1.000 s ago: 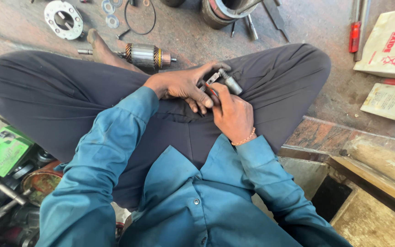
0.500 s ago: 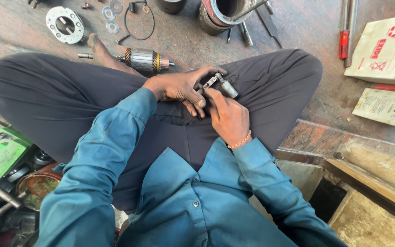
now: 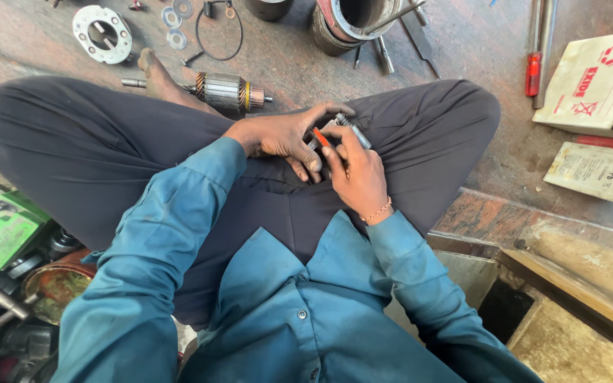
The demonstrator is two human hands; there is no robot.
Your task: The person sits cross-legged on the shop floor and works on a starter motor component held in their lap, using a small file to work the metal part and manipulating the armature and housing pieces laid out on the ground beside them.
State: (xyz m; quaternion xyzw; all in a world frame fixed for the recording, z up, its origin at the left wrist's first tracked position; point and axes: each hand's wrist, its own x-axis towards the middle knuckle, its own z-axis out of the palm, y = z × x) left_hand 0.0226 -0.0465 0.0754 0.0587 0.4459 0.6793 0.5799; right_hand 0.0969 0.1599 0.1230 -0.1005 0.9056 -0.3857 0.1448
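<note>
1. Hands meet right over the lap, person sitting cross-legged on the floor in a blue shirt and dark trousers. Left hand (image 3: 285, 138) is curled around a small metal part (image 3: 345, 129), fingers closed over it from the top.
2. Right hand (image 3: 356, 174) comes up from below, fingers pinched together on a small tool with an orange handle (image 3: 321, 137), tip pressed against the metal part. Both hands touch each other there. Can't tell what exactly the part is, it's mostly hidden by fingers.
3. Thin beaded bracelet (image 3: 377, 211) on the right wrist.
4. On the floor just beyond the left knee lies a motor armature (image 3: 225, 92) with copper windings, right by a bare foot (image 3: 157, 74).
5. Farther up: a round metal plate with holes (image 3: 101, 32), a couple of washers (image 3: 175, 15), a loop of black wire (image 3: 220, 32) and a metal cylinder housing (image 3: 352, 21).
6. Off to the right, a red-handled screwdriver (image 3: 533, 71) next to two white boxes (image 3: 594, 85).
7. A green box (image 3: 1, 230) sits by the left side among greasy parts.
</note>
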